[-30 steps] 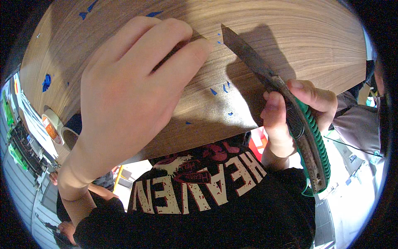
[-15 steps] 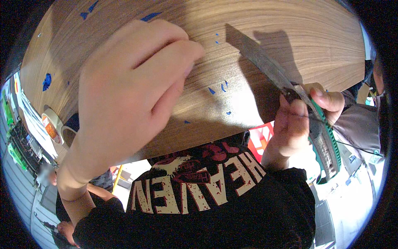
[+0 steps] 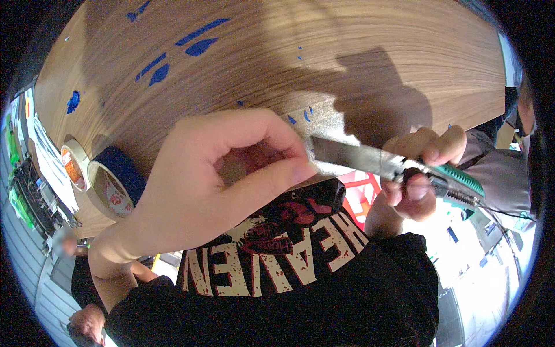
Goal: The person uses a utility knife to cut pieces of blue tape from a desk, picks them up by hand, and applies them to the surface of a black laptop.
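In my right hand (image 3: 419,173) is a utility knife (image 3: 457,184) with a green and dark handle, its long grey blade (image 3: 352,155) slid out and pointing left. My left hand (image 3: 225,162) is curled in a pinch, thumb and index fingertips together close to the blade's tip. Whatever lies between those fingertips, if anything, is too small or hidden to make out. Both hands are raised over the near edge of the wood-grain table (image 3: 428,40). Small blue scraps (image 3: 308,114) lie on the tabletop beyond the blade.
Blue tape pieces (image 3: 202,32) lie at the far left, with a crumpled blue bit (image 3: 73,102) nearer the edge. A blue tape roll (image 3: 124,173) and a cream tape roll (image 3: 76,165) stand by my left wrist. Another person's hand (image 3: 88,324) shows at lower left.
My left hand has come down and nearer, uncovering the blue pieces and tape rolls. The knife has swung from slanting up-left to nearly level, its tip now close to my left fingertips.
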{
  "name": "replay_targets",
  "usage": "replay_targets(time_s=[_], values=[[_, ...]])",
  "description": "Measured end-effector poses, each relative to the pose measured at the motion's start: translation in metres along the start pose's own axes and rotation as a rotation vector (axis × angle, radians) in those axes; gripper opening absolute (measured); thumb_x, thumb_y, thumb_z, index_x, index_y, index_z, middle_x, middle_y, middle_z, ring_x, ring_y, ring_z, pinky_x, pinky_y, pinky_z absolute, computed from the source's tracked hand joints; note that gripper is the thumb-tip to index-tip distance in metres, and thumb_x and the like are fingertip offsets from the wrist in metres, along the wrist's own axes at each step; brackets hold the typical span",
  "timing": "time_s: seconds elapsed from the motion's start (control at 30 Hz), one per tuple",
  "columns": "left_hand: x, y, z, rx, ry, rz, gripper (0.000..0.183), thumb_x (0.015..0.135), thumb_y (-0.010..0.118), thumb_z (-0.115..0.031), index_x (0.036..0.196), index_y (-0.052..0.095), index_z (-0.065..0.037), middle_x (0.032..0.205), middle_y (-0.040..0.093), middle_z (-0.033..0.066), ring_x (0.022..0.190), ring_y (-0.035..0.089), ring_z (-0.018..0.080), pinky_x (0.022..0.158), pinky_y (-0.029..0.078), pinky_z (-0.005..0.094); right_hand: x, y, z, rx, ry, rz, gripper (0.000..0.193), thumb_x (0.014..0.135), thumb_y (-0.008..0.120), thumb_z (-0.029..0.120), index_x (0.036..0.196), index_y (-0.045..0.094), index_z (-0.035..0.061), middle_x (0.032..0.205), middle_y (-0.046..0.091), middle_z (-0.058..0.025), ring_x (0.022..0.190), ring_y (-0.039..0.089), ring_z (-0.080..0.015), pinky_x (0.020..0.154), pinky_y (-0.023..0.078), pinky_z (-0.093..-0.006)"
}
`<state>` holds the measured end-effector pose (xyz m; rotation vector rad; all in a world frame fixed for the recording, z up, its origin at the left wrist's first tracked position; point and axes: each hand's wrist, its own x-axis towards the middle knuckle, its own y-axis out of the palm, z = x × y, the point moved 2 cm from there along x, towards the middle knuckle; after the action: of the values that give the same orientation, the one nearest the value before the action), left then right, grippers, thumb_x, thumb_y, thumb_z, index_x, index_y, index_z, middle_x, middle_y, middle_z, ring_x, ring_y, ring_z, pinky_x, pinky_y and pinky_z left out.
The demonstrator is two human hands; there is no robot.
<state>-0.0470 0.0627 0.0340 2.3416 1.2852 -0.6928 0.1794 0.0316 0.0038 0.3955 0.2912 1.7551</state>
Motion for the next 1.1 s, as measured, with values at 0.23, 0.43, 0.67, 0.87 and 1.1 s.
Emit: replay_targets(time_s=[0.23,0.43,0.67,0.87,1.1], values=[[-0.032,-0.012,0.026,0.688,0.55,-0.289,0.009,0.077,0.069,-0.002,0.077,0.06,-0.002,0.073,0.06,0.0073,0.064,0.057,0.016,0.055,0.043,0.0255,0.024,-0.031,0.008,-1.209,-0.612,-0.246,0.036,0.077,0.076,0.008,0.104,0.052,0.0015,0.09,0.064,-0.0125,0.073,0.062,-0.0149,0.063,0.051,-0.0262],[-0.039,-0.024,0.047,0.941,0.868,-0.68,0.023,0.068,0.067,0.001,0.089,0.068,-0.005,0.074,0.059,0.0058,0.064,0.058,0.0204,0.053,0.044,0.0302,0.048,-0.015,0.017,-1.61,-0.558,0.085,0.044,0.066,0.067,0.001,0.104,0.073,0.0214,0.091,0.059,-0.006,0.076,0.062,-0.0163,0.063,0.05,-0.0257],[-0.032,-0.02,0.052,0.902,0.904,-0.747,0.025,0.072,0.068,0.001,0.096,0.071,-0.008,0.077,0.064,0.0075,0.068,0.061,0.0219,0.06,0.047,0.0312,0.072,-0.011,0.02,-1.6,-0.519,0.267,0.044,0.063,0.066,-0.001,0.104,0.072,0.0125,0.093,0.059,-0.0083,0.083,0.061,-0.02,0.071,0.049,-0.0295],[-0.036,-0.026,0.06,0.831,0.905,-0.732,0.012,0.072,0.073,-0.005,0.084,0.069,-0.007,0.063,0.06,0.0053,0.056,0.056,0.0203,0.052,0.042,0.0316,0.087,-0.008,0.011,-1.748,-0.508,0.301,0.047,0.069,0.067,0.002,0.111,0.069,0.0229,0.092,0.057,-0.008,0.073,0.06,-0.0208,0.062,0.049,-0.0312],[-0.031,-0.022,0.05,0.759,0.873,-0.737,0.009,0.075,0.072,-0.008,0.079,0.064,-0.007,0.063,0.059,0.0062,0.054,0.055,0.0227,0.052,0.04,0.0332,0.095,-0.017,0.016,-1.752,-0.532,0.398,0.053,0.07,0.067,0.003,0.118,0.064,0.026,0.094,0.058,-0.0069,0.075,0.059,-0.0246,0.065,0.05,-0.0352]])
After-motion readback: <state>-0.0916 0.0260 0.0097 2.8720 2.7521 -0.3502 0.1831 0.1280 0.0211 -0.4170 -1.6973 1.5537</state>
